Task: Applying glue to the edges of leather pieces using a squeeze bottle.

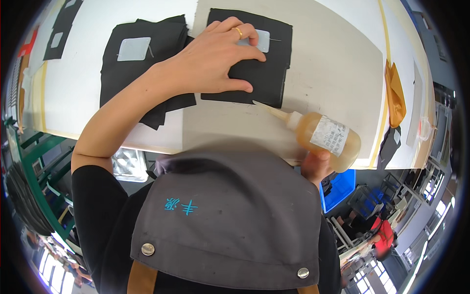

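Observation:
My left hand, with a ring on one finger, rests over a stack of black fabric pieces; its fingertips are at a pale translucent rectangular patch, partly hidden beneath them. My right hand holds a squeeze bottle of amber liquid, its long nozzle pointing left towards the stack's lower edge. The bottle bears a label with writing. Beside my left wrist lies another pile of black fabric pieces, topped by a similar patch with a short thread at its side.
More black pieces with patches lie at the table's far left. Mustard-coloured fabric and a small black piece lie on the right. Below the table edge are a blue crate and a green metal frame. A person in red is in the background.

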A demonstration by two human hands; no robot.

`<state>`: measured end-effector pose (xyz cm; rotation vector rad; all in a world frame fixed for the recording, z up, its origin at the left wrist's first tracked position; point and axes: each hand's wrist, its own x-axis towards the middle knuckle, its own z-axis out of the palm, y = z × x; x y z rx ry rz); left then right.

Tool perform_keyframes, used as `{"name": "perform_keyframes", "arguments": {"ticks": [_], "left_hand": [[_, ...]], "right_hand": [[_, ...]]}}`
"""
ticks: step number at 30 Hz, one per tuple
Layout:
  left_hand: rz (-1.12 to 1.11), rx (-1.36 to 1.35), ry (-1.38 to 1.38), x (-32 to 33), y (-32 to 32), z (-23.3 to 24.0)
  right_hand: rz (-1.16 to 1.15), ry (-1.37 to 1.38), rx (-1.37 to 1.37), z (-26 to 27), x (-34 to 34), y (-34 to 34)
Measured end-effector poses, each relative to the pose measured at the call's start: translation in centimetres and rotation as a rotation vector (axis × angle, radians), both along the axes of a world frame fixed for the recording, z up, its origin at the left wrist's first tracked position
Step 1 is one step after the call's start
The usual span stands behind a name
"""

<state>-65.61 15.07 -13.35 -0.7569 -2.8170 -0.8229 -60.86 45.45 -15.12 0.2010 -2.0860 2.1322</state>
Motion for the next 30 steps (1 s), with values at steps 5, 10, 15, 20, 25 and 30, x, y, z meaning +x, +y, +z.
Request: {"name": "perform_keyframes", "arguments": {"ticks": [5,10,15,20,25,30], "left_hand": [[0.020,0.031,-0.024,-0.1,-0.1,-0.5],[0.026,0.055,-0.026,-0.2,0.0,-0.6],[0.043,0.118,0.014,-0.7,-0.8,-0.9],[0.230,0.206,0.023,-1.8,-3.5,-1.0],[0.286,0.154,-0.026,-2.1,-4.7,-1.2],[0.291,0.160,-0.004,-2.1,-4.6,-1.4]], "right_hand": [[0.132,-0.117,-0.017,0.7,0.0,-3.2],[0.297,-0.033,-0.021,0.1,-0.9,-5.2],[0.255,-0.076,-0.097,0.7,-1.9,-6.4],[0.216,-0.050,-0.150,1.9,-6.6,-7.1],[0.286,0.287,0.170,2.0,-8.3,-8.1],[0.393,0.316,0.249,3.2,-8.3,-10.5]]}}
